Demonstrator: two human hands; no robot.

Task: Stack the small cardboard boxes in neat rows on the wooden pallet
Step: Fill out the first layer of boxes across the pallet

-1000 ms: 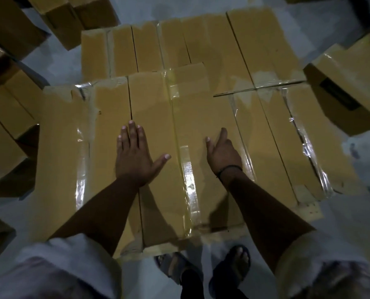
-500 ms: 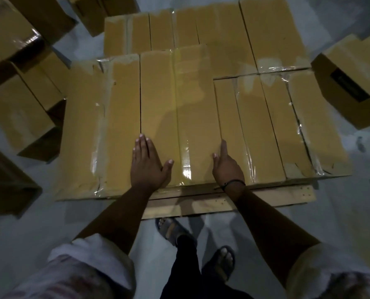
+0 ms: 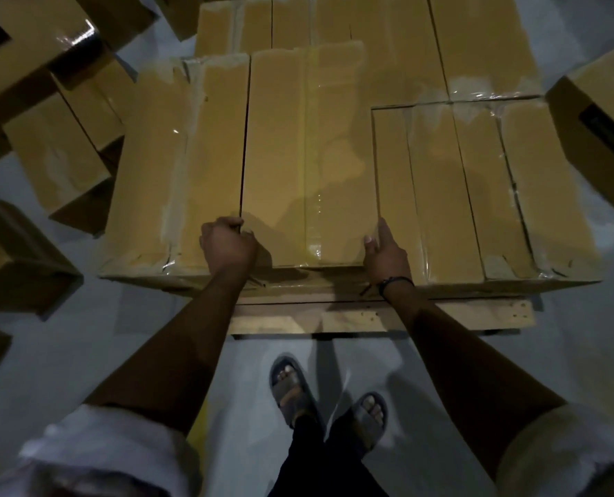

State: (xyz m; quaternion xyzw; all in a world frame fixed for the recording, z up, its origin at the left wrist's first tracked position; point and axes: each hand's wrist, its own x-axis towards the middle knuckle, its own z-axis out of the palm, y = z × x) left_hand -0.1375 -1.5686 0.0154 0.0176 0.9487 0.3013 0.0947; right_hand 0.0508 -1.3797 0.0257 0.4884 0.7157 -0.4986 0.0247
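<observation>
A taped cardboard box [image 3: 309, 156] lies flat on the upper layer of the stack, its near end at the front edge of the pallet [image 3: 381, 315], as a person grips it at both front corners. The left hand [image 3: 228, 242] is curled closed over the box's near left corner; the right hand [image 3: 386, 251] lies half open along its near right edge, fingers flat against the side. The box is long and tan, with a strip of glossy clear tape running down its middle seam, and it sits tight beside a neighbour [image 3: 176, 166] at 9 o'clock whose tape is wrinkled and torn at the near end.

At 3 o'clock the lower boxes [image 3: 477, 188] show their tops, so this upper row appears only partly filled. A further row [image 3: 352, 26] lies beyond at 12 o'clock. The job looks well under way but unfinished: loose boxes [image 3: 58, 152] are scattered on the grey floor [image 3: 83, 353] at 9 and 10 o'clock, and another box [image 3: 596, 113] waits at 3 o'clock. The person's sandalled feet [image 3: 327, 399] stand just short of the pallet at 6 o'clock, sleeves rolled above the elbows.
</observation>
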